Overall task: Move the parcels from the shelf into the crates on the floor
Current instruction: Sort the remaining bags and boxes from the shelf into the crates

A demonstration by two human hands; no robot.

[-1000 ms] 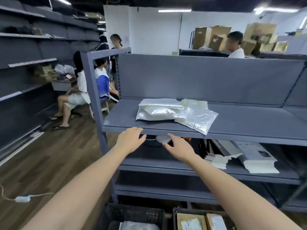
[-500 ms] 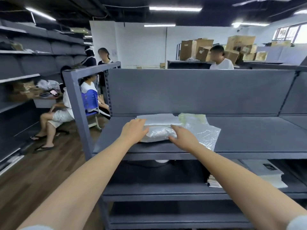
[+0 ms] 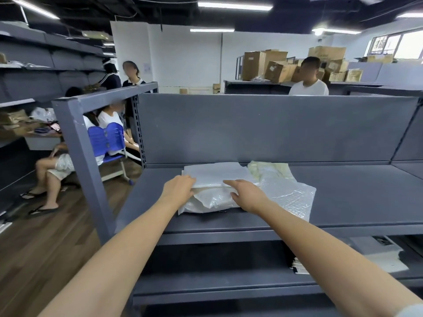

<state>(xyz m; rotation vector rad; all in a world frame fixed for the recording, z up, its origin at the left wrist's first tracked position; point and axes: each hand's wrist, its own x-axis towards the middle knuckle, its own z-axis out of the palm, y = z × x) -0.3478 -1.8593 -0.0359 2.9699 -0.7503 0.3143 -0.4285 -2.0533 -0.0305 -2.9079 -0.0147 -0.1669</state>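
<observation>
Hands moved onto white parcel [image 3: 212, 179], left hand [image 3: 179, 189] gripping its edge, right hand [image 3: 246, 194] flat on top, bubble-wrap parcel [image 3: 286, 195] touching alongside

We are seeing the shelf [image 3: 343, 202] lying bare right of the bubble-wrap parcel [image 3: 286, 193]; the back panel [image 3: 263, 129] is closing off the rear, and the corner post [image 3: 77, 156] is blocking the left.

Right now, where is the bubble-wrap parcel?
In the head view, the bubble-wrap parcel lies on the top shelf, just right of the right hand and touching the white parcel that both hands rest on.
</observation>
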